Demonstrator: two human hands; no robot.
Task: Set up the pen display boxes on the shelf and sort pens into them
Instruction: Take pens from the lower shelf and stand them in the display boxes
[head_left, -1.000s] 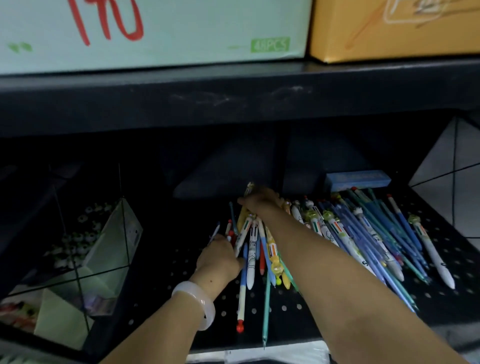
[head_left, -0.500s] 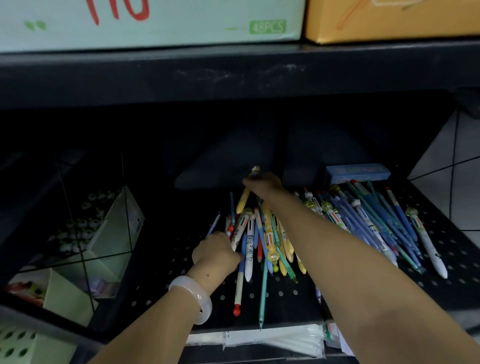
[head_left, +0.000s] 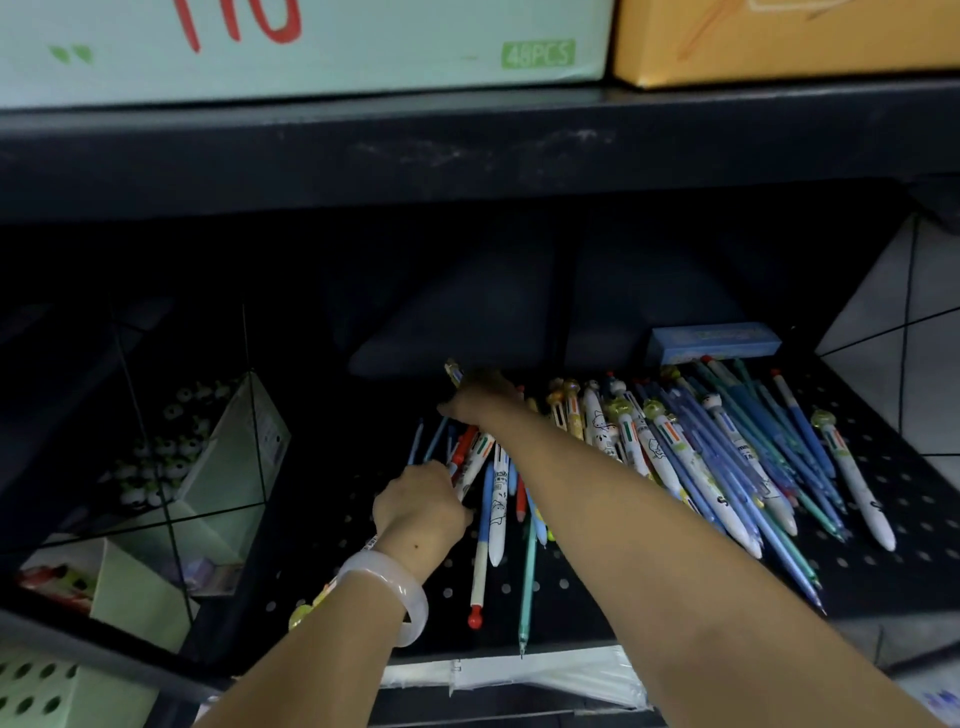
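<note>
Noted left hand (head_left: 418, 506) gripping white pens (head_left: 475, 457), right hand (head_left: 480, 397) fingers curled on one behind them; loose pens (head_left: 727, 457) right of these, near shelf (head_left: 883, 519) edge, judged liable to roll off.

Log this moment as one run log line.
left hand: grips pens | right hand: reaching among loose pens, grip unclear | shelf: pens unsorted

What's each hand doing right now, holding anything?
Left hand: gripping a white multicolour pen, which runs under the wrist.
Right hand: fingers curled on a pen at the back of the pile.
</note>
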